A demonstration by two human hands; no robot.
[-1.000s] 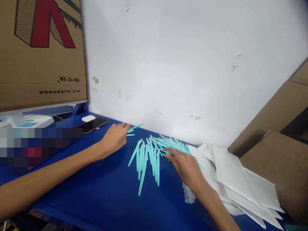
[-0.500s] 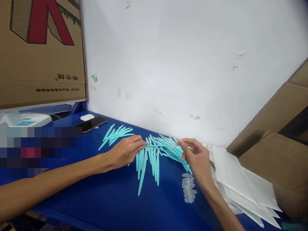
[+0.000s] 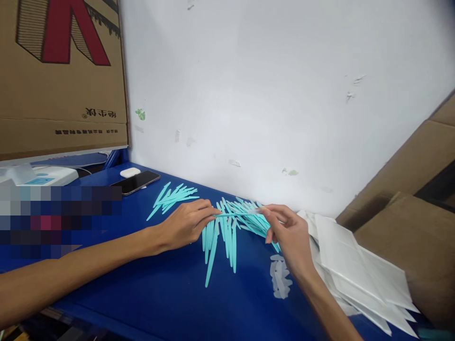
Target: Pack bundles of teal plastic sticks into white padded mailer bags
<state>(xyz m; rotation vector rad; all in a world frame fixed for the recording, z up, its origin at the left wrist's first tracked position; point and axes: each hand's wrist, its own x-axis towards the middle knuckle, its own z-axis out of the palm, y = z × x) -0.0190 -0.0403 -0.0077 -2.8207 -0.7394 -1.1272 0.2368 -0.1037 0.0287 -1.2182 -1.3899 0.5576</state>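
Observation:
Between my two hands a slim teal stick (image 3: pixel 236 214), which looks like an eyebrow razor, lies level above the table. My left hand (image 3: pixel 190 221) is closed in a pinch on its left end. My right hand (image 3: pixel 287 232) pinches a small translucent cap (image 3: pixel 255 211) at its right end; how far the cap covers the tip is too small to tell. Behind and beneath is a heap of teal razors (image 3: pixel 249 222), several with pale tips pointing toward me. A smaller group of razors (image 3: pixel 174 196) lies farther left. Loose translucent caps (image 3: pixel 280 279) are piled below my right hand.
A phone (image 3: pixel 140 182) and a white case (image 3: pixel 130 172) lie at the back left of the blue table (image 3: pixel 159 293). White flat sleeves (image 3: pixel 355 260) are stacked at the right, near cardboard (image 3: pixel 387 241). A large carton (image 3: pixel 64 94) stands upper left, against the white wall (image 3: pixel 249 94).
My right hand has shifted slightly left, bringing the translucent cap onto or alongside the razor's right end. My left hand keeps its pinch in about the same place.

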